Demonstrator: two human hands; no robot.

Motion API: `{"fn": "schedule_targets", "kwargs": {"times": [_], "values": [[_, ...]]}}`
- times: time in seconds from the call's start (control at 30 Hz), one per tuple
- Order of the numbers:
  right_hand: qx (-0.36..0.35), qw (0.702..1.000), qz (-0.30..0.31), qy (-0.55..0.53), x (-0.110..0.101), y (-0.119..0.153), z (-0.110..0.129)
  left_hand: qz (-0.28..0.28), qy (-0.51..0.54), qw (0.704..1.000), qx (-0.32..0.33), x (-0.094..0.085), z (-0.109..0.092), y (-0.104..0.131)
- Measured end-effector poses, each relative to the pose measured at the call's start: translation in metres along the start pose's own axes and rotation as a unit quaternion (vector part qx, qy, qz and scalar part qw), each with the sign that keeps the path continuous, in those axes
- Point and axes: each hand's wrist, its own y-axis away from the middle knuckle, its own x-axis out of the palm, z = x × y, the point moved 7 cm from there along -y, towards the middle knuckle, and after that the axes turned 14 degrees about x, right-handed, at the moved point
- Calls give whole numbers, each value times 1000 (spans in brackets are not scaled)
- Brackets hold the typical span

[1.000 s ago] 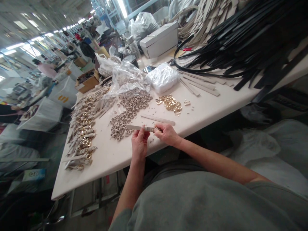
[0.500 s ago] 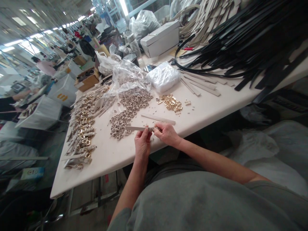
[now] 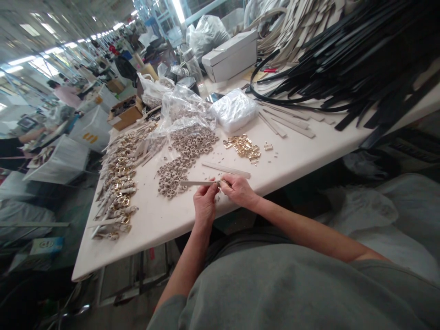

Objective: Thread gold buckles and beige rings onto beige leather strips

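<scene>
A narrow beige strap (image 3: 195, 183) is pinched in my left hand (image 3: 205, 202), its free end pointing left over the table. My right hand (image 3: 239, 190) is closed at the strap's other end, fingertips meeting those of my left; a small dark and gold bit shows there, too small to name. Just beyond my hands lies another beige strap (image 3: 227, 170). Left of them is a heap of small beige loops (image 3: 172, 176). Gold buckles (image 3: 244, 147) lie in a pile farther back.
Straps with gold buckles (image 3: 120, 183) are stacked along the table's left side. Behind stand plastic bags (image 3: 187, 112), a wrapped white packet (image 3: 234, 110) and a white box (image 3: 229, 56). Black straps (image 3: 343, 68) cover the back right of the pale table (image 3: 161, 224).
Both hands stay together at the strap's end. My left fingertips have shifted slightly right, closer to my right fingers, and the strap has moved a little with them.
</scene>
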Motion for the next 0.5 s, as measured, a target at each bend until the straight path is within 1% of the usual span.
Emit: {"fn": "schedule_targets", "kwargs": {"times": [0.13,0.23,0.37,0.47,0.5], "values": [[-19,999,27,-2,0,1,1,36,-60,997,24,-3,4,-1],[-37,998,52,1,-2,4,3,55,-105,992,31,-3,4,-1],[-38,996,82,5,-5,5,4,57,-124,990,38,1,-3,1],[-27,994,109,0,-6,2,3,51,-121,989,62,5,-9,0],[-19,992,128,-8,-4,1,3,50,-115,990,71,6,-11,-1]]}}
